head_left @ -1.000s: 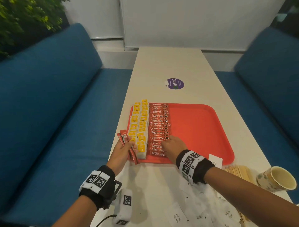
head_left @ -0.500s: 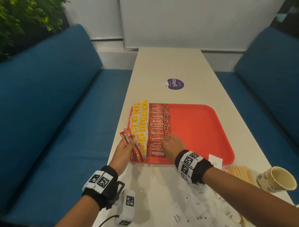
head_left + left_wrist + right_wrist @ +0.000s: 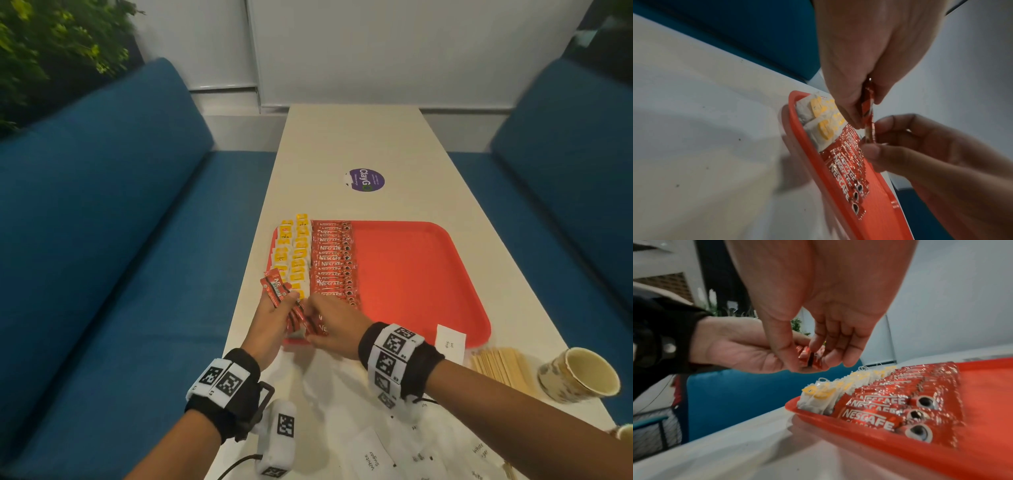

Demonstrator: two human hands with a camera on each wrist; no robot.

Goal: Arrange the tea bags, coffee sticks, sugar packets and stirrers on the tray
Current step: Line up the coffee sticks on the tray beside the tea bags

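A red tray lies on the white table with yellow-tagged tea bags in rows along its left side and a column of red coffee sticks beside them. My left hand grips a small bunch of red coffee sticks over the tray's near left corner. My right hand pinches the lower end of one stick in that bunch; the left wrist view shows the stick held between both hands. Wooden stirrers lie right of the tray.
White sugar packets are scattered on the near table. A paper cup lies on its side by the stirrers. A purple sticker marks the far table. Blue benches flank both sides. A white tagged device sits by my left wrist.
My right hand left the coffee column on the tray and moved left to the bunch. My left hand shifted right and up with the sticks, meeting it.
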